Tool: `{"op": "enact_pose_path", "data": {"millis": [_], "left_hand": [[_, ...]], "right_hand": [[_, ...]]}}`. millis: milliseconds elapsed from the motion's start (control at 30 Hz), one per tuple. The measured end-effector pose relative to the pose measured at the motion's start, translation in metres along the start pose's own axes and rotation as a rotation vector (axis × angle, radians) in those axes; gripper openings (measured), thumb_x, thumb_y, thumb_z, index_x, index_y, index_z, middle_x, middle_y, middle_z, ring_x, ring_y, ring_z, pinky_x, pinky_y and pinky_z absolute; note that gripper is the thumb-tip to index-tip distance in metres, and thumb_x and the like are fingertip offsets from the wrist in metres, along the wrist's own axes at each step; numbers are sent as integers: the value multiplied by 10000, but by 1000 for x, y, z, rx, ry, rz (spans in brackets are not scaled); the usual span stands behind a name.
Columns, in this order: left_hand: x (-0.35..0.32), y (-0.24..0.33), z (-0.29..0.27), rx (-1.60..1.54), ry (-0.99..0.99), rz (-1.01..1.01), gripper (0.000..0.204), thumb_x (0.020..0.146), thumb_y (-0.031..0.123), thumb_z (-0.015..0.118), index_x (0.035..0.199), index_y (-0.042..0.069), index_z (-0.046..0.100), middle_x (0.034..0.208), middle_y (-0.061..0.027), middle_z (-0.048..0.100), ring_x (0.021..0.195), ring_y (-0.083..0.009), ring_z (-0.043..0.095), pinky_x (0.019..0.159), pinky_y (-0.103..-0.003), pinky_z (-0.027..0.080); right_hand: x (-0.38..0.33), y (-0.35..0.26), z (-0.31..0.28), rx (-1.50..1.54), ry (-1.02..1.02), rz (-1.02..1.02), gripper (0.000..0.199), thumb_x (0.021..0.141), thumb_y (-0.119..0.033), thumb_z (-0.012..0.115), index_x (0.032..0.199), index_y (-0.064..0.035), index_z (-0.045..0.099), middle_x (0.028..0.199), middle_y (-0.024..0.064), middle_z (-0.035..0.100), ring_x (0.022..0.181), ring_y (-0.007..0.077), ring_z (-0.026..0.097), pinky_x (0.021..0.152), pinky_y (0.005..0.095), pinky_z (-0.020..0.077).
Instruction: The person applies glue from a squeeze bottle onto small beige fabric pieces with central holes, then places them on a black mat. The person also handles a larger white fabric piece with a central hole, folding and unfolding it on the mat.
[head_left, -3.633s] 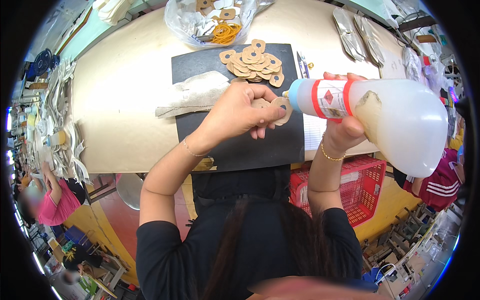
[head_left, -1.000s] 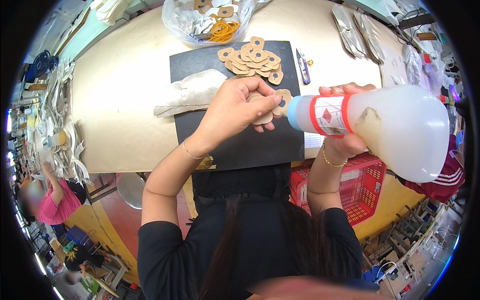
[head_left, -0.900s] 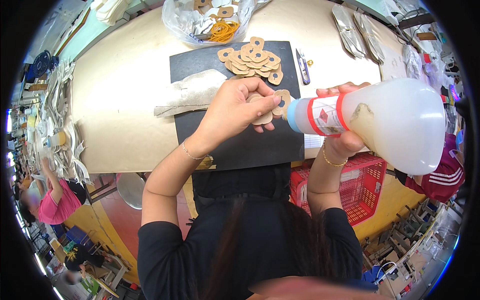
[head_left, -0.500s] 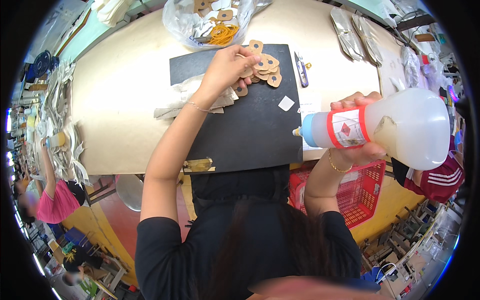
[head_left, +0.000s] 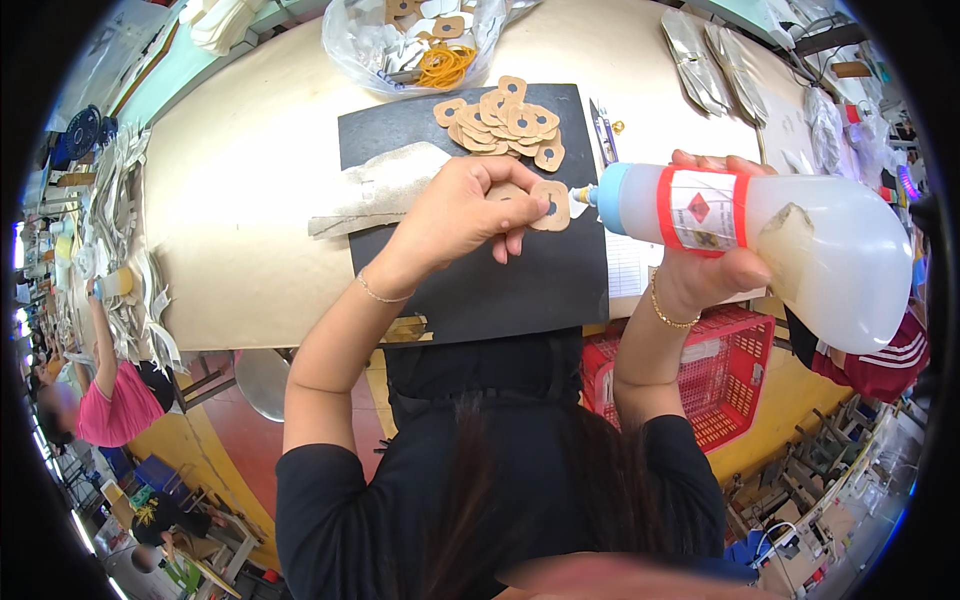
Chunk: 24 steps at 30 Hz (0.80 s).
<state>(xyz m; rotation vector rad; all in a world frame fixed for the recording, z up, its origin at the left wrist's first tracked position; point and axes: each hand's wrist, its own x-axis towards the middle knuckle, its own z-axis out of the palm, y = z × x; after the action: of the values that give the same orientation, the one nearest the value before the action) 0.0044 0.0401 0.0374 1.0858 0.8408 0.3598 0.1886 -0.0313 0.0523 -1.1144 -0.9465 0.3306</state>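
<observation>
1. Clock centred on black mat (head_left: 480, 295). Left hand (head_left: 465, 215), at centre: tan patch (head_left: 551, 206) pinched, thumb on top.
2. Right hand (head_left: 715, 275), at 3–4: wrapped around bottle (head_left: 830, 265); nozzle (head_left: 588, 195) aimed at 9, just beside patch; contact can't be told.
3. Risk: patch may be smeared or over-wetted if bottle is squeezed hard or tipped.
4. Edges: mat's left edge overhung by grey fabric (head_left: 395, 180), 9–10; patch pile (head_left: 505, 120), 12–1; snips (head_left: 604, 135) at 2. Room left toward 6.
</observation>
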Motion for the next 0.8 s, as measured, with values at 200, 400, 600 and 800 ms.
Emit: {"op": "enact_pose_path", "data": {"millis": [200, 400, 600, 800], "left_hand": [[-6, 4, 11, 24, -23, 10, 239, 826, 161, 671, 917, -54, 618, 631, -27, 577, 490, -66, 533, 417, -188, 417], [-8, 1, 11, -1, -53, 22, 246, 834, 172, 667, 919, -53, 618, 638, -35, 580, 494, -70, 542, 417, -191, 420], [-1, -2, 8, -56, 23, 38, 233, 841, 174, 659, 899, -47, 617, 632, -26, 576, 499, -71, 551, 426, -192, 420], [1, -1, 10, 10, 56, 50, 242, 844, 183, 656, 899, -49, 615, 638, -23, 576, 505, -75, 558, 428, -195, 421]], "right_hand": [[-3, 1, 4, 190, -137, 27, 922, 598, -590, 752, 1152, 81, 448, 1050, 172, 561, 927, 316, 626, 823, 446, 531], [-3, 0, 10, -24, -54, -44, 918, 606, -713, 663, 1058, 65, 484, 898, 163, 611, 809, 288, 660, 756, 447, 571], [-6, -5, -3, 82, -93, 34, 914, 624, -720, 652, 1078, 50, 467, 907, 149, 592, 805, 264, 641, 780, 451, 564], [-17, 7, -9, 323, -206, 154, 935, 591, -486, 819, 1213, 85, 418, 1110, 187, 555, 958, 324, 616, 852, 463, 516]]}}
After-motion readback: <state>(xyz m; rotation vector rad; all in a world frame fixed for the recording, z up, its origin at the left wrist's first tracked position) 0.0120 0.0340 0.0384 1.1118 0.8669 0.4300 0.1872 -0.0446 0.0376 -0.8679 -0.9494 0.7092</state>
